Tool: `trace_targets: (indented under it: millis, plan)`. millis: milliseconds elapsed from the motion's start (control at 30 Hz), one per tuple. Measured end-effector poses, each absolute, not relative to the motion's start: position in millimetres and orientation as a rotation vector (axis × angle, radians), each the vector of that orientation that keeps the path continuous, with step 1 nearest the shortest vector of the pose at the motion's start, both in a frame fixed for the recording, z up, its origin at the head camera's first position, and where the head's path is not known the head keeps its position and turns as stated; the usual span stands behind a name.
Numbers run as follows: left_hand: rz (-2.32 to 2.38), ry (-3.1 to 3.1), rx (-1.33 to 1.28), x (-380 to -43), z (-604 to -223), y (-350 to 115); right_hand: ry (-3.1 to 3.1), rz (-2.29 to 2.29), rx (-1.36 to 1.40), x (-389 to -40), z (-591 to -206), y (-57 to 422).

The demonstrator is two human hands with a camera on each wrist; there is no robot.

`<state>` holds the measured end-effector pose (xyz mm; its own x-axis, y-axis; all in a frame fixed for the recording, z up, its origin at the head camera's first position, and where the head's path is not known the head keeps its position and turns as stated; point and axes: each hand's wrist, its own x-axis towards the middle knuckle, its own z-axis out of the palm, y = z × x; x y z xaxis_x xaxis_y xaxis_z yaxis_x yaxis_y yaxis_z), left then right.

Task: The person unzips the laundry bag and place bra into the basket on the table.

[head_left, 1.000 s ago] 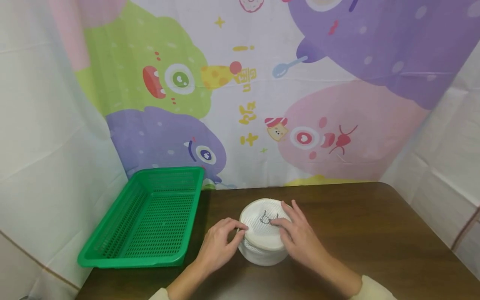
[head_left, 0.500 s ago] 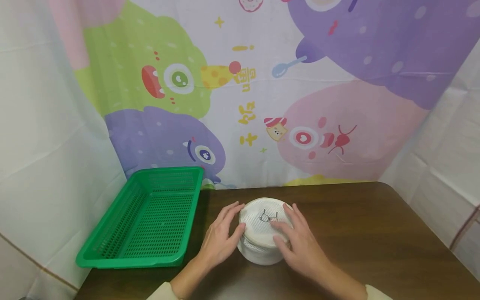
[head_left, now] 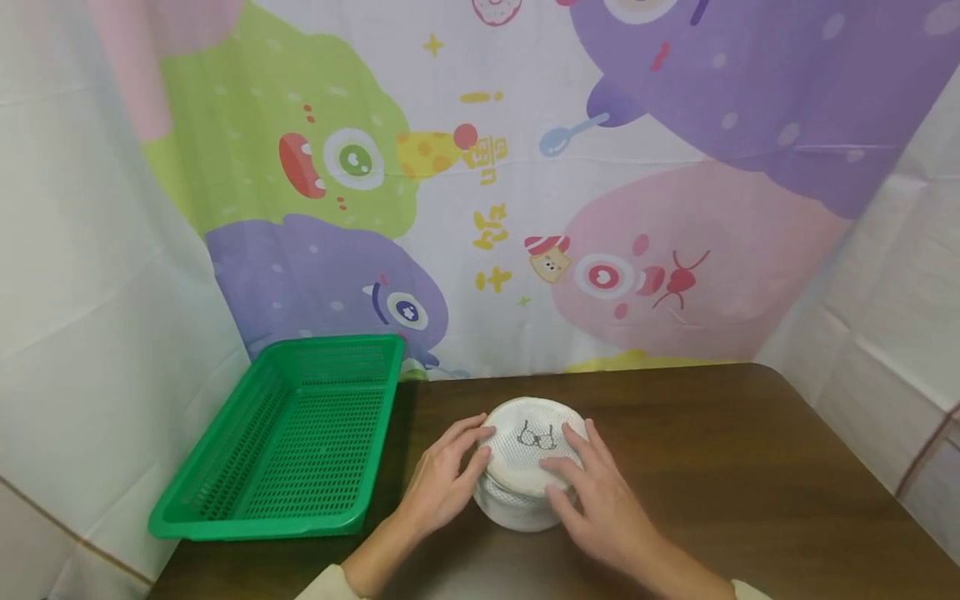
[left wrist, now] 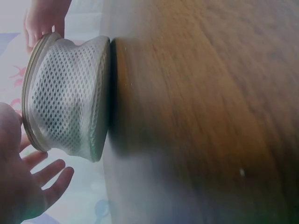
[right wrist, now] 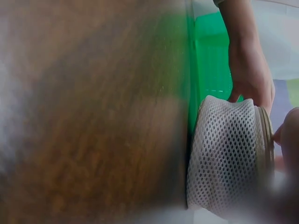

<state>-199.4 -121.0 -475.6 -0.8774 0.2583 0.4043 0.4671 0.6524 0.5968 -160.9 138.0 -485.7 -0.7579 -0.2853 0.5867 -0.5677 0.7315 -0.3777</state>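
A round white mesh laundry bag with a bra drawing on its flat lid stands upright on the table. My left hand lies at the bag's left rim, its fingers spread and slightly bent, the tips at the lid's edge. Over the right side of the lid, my right hand rests with loosely spread fingers. From the left wrist view, a zipper runs along the rim of the mesh bag, and the left hand has its fingers stretched out beside it. The right wrist view shows the left thumb near the bag's mesh side.
A green plastic basket with slotted walls stands on the left of the brown wooden table. Behind the table hangs a cartoon-printed curtain, with pale cloth on both sides.
My left fingers have left their pinch at the bag's near-left rim and spread along its left side. My right hand has shifted slightly toward me, uncovering more of the drawing.
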Motion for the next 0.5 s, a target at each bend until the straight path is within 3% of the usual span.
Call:
trace_targets:
  millis: [500]
  plan:
    - [-0.936, -2.589, -0.555, -188.4, -475.5, -126.9, -2.410, 0.782, 0.676, -189.4, -489.3, 139.8]
